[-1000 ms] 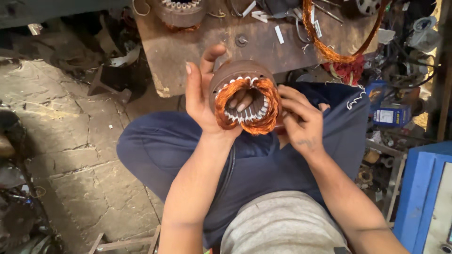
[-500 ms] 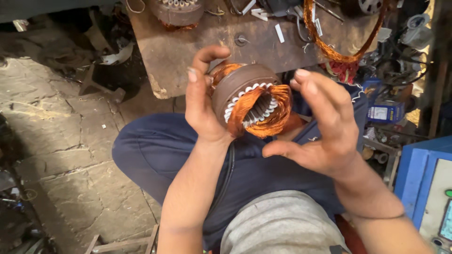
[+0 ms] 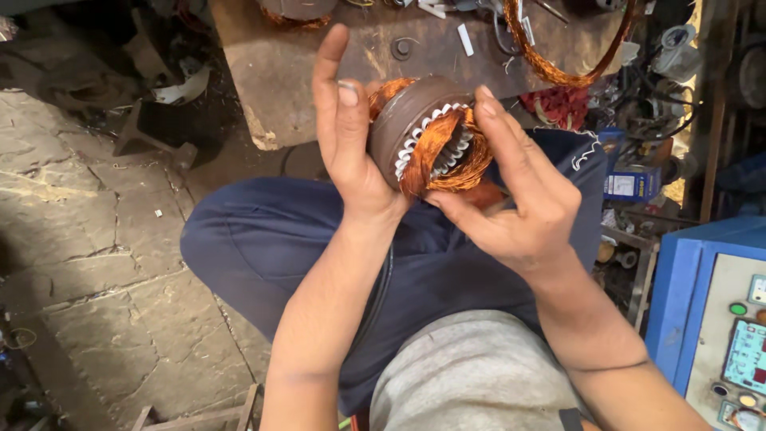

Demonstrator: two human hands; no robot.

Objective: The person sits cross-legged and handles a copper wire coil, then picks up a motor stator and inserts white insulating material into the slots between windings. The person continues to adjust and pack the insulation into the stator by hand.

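Clearly, in the head view a motor stator (image 3: 427,144) is held up between both hands, above the lap and just in front of the low workbench (image 3: 319,72). It is a short round body with a dull brown-grey metal shell. Its open end is turned toward the camera and slightly to the right. Inside the shell a ring of white insulation strips is seen, and thick bundles of orange copper winding are laid around the bore and bulge out at the front. A little copper is also seen at the back end, behind the thumb.

The left hand (image 3: 347,144) is placed flat against the left side of the shell, with the fingers stretched upward and almost straight, the thumb lying on the shell. The right hand (image 3: 519,199) is curled around the right side: its fingers are bent over the copper winding and its thumb is pressed under the lower edge, so the stator is gripped from both sides.

The workbench is a worn, stained brown board. On it a loose hoop of copper wire (image 3: 566,56), a washer (image 3: 401,49) and some small white pieces are lying, and part of another wound stator (image 3: 297,9) is seen at the top edge. The floor (image 3: 88,239) is made of cracked grey stone slabs with dust and scrap. At the right a blue machine cabinet (image 3: 710,303) with coloured buttons is standing. The dark blue trousers (image 3: 271,239) are seen below the hands.
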